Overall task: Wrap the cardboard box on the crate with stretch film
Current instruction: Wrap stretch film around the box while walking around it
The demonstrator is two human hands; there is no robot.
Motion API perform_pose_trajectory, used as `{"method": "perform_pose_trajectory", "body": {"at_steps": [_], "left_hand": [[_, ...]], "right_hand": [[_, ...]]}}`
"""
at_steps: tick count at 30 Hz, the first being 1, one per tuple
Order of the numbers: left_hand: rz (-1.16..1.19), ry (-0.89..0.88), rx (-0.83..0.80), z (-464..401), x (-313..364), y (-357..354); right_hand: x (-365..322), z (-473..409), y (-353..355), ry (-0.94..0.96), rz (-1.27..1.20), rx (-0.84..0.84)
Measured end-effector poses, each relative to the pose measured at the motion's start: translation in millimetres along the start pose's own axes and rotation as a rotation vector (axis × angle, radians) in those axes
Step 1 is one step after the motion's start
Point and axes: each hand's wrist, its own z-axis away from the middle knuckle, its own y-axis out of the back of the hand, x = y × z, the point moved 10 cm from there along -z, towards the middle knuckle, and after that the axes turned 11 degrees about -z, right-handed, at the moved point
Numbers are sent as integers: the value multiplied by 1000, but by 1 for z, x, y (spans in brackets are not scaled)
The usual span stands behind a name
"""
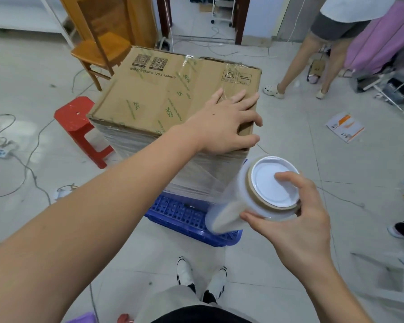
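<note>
Left hand (pixel 222 123) lies flat with fingers spread wide on top of the cardboard box (pixel 168 94), palm down near the box's near right corner, thumb hooked over the right edge, holding nothing. Box sits on the blue crate (pixel 184 214), directly under that hand; crate's perforated wall shows below the box, toward the person from the hand. Box sides under the left hand are covered in layers of clear stretch film (pixel 196 173), top still bare cardboard with printed labels and green tape marks. Right hand (pixel 289 220) grips the stretch film roll (pixel 250 201) at its upper end, thumb and fingers curled round the rim, index fingertip resting on the white end cap. Roll is tilted, lower end pointing down toward the crate's near right corner, just beside the wrapped box side; film runs from the roll onto the box. Roll is below and right of the left hand, close to it. Red stool (pixel 79 127) left of the left hand, beside the box; wooden chair (pixel 100 43) beyond it. Another person's legs (pixel 313 66) stand far beyond the right hand. Own white shoes (pixel 201 276) below both hands. Cables on the tiled floor (pixel 289 136)
</note>
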Motion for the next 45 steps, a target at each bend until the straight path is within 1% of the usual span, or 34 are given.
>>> {"method": "perform_pose_trajectory", "body": {"at_steps": [7,15,20,27,31,33,35,39,42,45], "left_hand": [[-10,-14,5,-1,-1,-2],[-35,-21,-2,-1,-1,-3],[-46,-36,-2,-2,0,-5],[-44,-37,2,-2,-1,-7],[-24,-33,1,-2,-2,-5],[-14,-29,4,-3,-1,-4],[13,-11,1,-3,-1,-3],[28,36,-7,-5,-1,2],[15,83,-10,-6,1,3],[17,164,20,-7,4,8]], "right_hand": [[2,6,4,14,66,30],[15,-2,18,-25,118,162],[28,-12,18,-43,153,162],[29,-23,15,-4,230,13],[24,-31,15,102,332,-176],[22,-35,16,154,335,-276],[16,-40,16,232,325,-336],[7,-51,13,386,362,-358],[12,-62,17,412,358,-342],[12,-69,17,461,338,-398]]}}
